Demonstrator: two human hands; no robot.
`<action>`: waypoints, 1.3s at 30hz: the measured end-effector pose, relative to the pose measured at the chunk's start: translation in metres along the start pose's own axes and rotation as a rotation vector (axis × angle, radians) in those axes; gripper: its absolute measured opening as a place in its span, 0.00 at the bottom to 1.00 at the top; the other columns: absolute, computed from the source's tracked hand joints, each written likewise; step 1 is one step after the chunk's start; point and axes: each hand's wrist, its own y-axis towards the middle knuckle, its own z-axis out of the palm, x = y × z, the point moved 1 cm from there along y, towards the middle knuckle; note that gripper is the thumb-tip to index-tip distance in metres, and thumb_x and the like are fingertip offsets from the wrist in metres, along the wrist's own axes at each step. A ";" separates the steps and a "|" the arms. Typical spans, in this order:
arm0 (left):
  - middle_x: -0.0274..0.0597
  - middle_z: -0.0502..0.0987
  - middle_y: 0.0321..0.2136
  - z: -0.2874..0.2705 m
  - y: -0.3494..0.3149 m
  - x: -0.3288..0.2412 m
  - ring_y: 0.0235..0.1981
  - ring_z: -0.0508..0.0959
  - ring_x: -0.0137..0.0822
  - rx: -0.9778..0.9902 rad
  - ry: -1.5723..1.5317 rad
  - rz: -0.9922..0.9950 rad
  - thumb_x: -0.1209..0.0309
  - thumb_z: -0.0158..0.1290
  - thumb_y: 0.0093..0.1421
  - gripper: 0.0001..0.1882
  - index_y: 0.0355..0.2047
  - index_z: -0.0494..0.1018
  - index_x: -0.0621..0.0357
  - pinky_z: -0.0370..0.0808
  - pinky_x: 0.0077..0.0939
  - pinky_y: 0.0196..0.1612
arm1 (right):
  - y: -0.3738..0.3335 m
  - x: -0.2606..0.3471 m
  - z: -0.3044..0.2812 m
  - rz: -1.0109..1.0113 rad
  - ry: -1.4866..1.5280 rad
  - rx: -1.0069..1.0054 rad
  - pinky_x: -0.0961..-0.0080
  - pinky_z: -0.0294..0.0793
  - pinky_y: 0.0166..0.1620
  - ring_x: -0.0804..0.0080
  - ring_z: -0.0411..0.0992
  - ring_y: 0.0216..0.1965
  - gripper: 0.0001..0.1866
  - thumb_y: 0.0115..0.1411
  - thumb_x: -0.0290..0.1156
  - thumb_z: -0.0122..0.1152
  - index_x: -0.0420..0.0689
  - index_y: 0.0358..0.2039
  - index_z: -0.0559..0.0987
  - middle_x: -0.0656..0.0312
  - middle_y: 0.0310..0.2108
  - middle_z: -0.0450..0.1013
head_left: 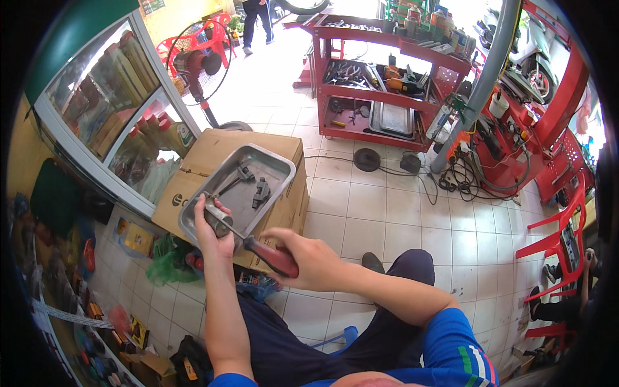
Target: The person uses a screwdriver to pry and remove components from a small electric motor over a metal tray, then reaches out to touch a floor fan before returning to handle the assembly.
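Over the near corner of a grey metal tray [282, 169], my left hand [214, 240] is closed round a small cylindrical metal part [220, 223], perhaps a small motor. My right hand [316, 259] grips the red and black handle of a screwdriver [273, 257]. Its shaft points up and left to the metal part; whether the tip sits in a screw is too small to tell. Two dark parts, one with a long stem [236, 180] and one shorter and blocky [260, 192], lie in the tray.
The tray stands on a cardboard box [222, 143]. Left of it is a glass-fronted cabinet [145, 97] with bottles. A red tool cart [387, 97] stands ahead. Cables [461, 184] lie on the tiled floor, and a red chair [558, 222] is at right. A person [256, 19] stands far off.
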 end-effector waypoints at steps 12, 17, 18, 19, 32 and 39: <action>0.34 0.77 0.32 0.001 -0.005 0.004 0.33 0.78 0.27 -0.008 0.069 0.058 0.65 0.66 0.60 0.14 0.40 0.75 0.55 0.77 0.24 0.34 | 0.000 -0.009 0.002 0.117 0.130 -0.183 0.70 0.75 0.28 0.62 0.77 0.23 0.18 0.61 0.37 0.67 0.40 0.42 0.70 0.55 0.27 0.76; 0.35 0.77 0.33 0.006 -0.008 0.006 0.34 0.78 0.26 -0.027 0.029 0.071 0.66 0.65 0.61 0.15 0.43 0.73 0.54 0.77 0.23 0.37 | 0.000 -0.017 0.007 0.699 0.810 -0.118 0.71 0.72 0.28 0.73 0.71 0.23 0.17 0.67 0.44 0.60 0.42 0.40 0.71 0.63 0.24 0.72; 0.35 0.77 0.34 0.005 -0.008 0.005 0.34 0.78 0.26 -0.026 0.037 0.092 0.66 0.65 0.61 0.15 0.43 0.73 0.55 0.77 0.23 0.38 | 0.000 -0.019 0.007 0.786 0.933 -0.115 0.71 0.71 0.28 0.74 0.69 0.22 0.17 0.68 0.46 0.57 0.43 0.40 0.71 0.64 0.23 0.71; 0.35 0.77 0.34 0.004 -0.008 0.003 0.35 0.78 0.26 -0.025 0.045 0.112 0.66 0.65 0.60 0.15 0.43 0.73 0.55 0.77 0.23 0.38 | -0.002 -0.021 0.011 0.861 1.044 -0.103 0.72 0.70 0.29 0.74 0.68 0.22 0.18 0.69 0.48 0.55 0.44 0.40 0.71 0.64 0.23 0.70; 0.37 0.77 0.35 0.000 -0.003 -0.011 0.33 0.78 0.29 0.013 -0.006 0.093 0.70 0.63 0.61 0.13 0.42 0.73 0.57 0.78 0.26 0.34 | -0.016 -0.011 0.027 0.396 0.430 0.069 0.66 0.75 0.35 0.66 0.75 0.29 0.19 0.66 0.47 0.60 0.43 0.42 0.71 0.58 0.27 0.73; 0.37 0.77 0.34 -0.003 -0.002 -0.012 0.33 0.78 0.28 0.020 0.027 0.094 0.68 0.62 0.62 0.13 0.43 0.73 0.57 0.78 0.25 0.35 | -0.004 -0.014 0.002 -0.119 -0.400 0.065 0.65 0.75 0.33 0.57 0.77 0.30 0.19 0.55 0.40 0.70 0.45 0.38 0.71 0.60 0.28 0.72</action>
